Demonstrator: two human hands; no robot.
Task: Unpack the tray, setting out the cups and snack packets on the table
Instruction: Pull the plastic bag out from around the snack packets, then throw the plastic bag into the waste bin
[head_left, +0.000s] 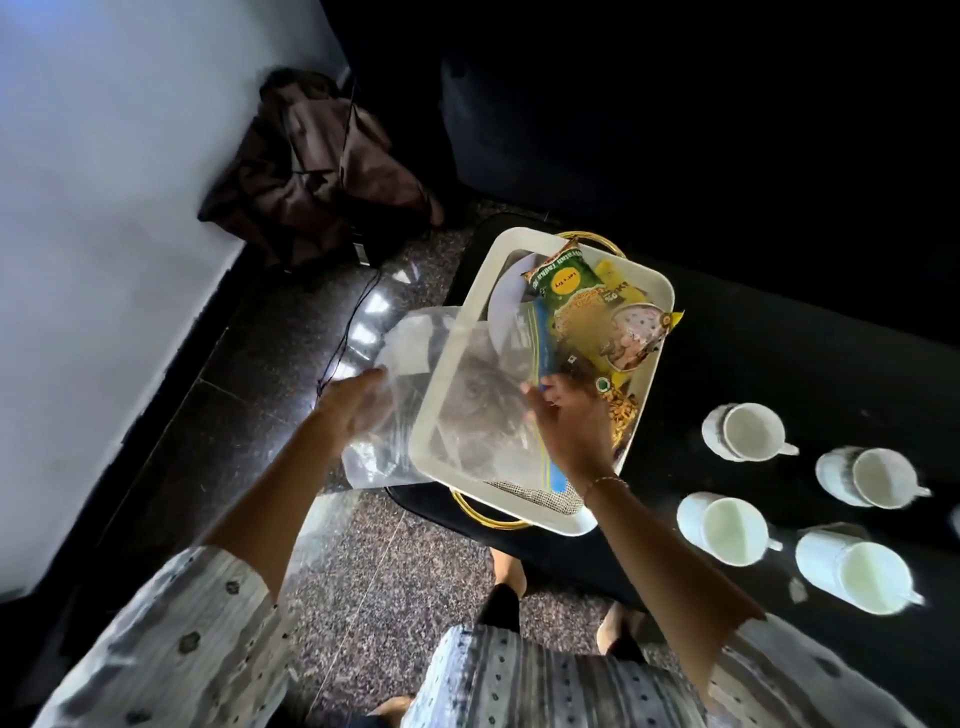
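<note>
A white tray (660, 322) with gold handles sits on the dark table. A large clear zip bag (467, 395) with a blue seal strip is held over its left half. My right hand (566, 426) grips the bag at the blue strip. My left hand (353, 400) presses flat against the bag's left side, fingers straight. A green and yellow snack packet (587, 312) lies in the tray's far end, with another yellow packet (618, 275) partly under it. Several white cups (748, 431) lie on the table to the right.
The dark table (779, 343) extends right and back. A brown cloth bundle (322, 166) and a black cable (358, 306) lie on the speckled floor (363, 561) to the left, by a white wall. My feet (613, 629) show below the table edge.
</note>
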